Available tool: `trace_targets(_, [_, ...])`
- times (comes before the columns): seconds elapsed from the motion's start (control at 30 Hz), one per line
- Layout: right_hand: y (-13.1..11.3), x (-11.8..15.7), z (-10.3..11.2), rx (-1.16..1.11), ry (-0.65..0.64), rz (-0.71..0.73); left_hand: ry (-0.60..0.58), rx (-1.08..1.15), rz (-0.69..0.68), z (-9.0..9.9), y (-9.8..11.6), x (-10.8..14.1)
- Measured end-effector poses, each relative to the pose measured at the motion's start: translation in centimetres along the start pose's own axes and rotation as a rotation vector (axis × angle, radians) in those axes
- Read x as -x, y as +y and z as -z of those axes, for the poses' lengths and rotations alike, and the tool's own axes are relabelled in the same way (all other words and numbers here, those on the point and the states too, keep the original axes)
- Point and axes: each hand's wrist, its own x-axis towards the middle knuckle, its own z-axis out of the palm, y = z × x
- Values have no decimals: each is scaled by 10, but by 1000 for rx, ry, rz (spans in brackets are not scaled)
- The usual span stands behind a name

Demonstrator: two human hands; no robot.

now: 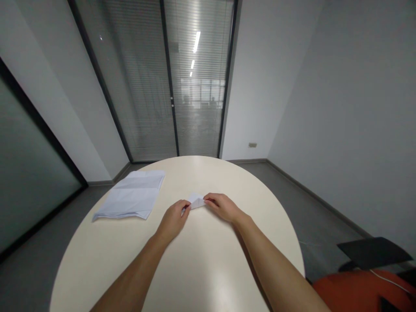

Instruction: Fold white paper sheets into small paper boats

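The left hand (174, 220) and the right hand (224, 208) are apart, with a small folded piece of white paper (196, 201) spanning the space between them. The left hand pinches the paper's left end between thumb and fingers; the right hand pinches its right end in like manner (the fingertips cover both ends, so the full outline cannot be told). The visible middle shows a peaked upper edge and a crease running down from near the peak. The paper is over the middle of a round, cream-coloured table (195, 268); whether it touches the surface cannot be told. Both bare forearms extend over the table from the near side.

On the table's left part, beyond the left hand and well apart from it, lies a stack of white sheets (133, 195), its near edge uneven and its surface marked by creases. Light reflects from the near part of the tabletop.

Beyond the table's far edge stand dark-framed glass panels (169, 86) with horizontal blinds (bright strips of light show in the right-hand panel). To their right is a pale wall (351, 117) with a small wall plate (252, 145) low down. At lower right, beside the table, are an orange seat (354, 292) and a black panel-like object (373, 252).
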Motion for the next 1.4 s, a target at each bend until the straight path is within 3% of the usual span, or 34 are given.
trace_targets(0.5, [1, -2, -7, 62, 40, -94, 44, 107, 61, -7, -10, 0])
trace_targets(0.7, [-2, -3, -8, 66, 30, -100, 63, 114, 22, -8, -13, 1])
trace_targets(0.97, [5, -3, -12, 72, 45, -82, 27, 55, -37, -6, -12, 2])
trace_targets(1.17, [8, -3, -16, 86, 33, 13, 8, -15, -70, -6, -12, 4])
trace_targets(1.4, [7, -3, -17, 180, -3, 50, -54, -79, -17, -3, -6, 6])
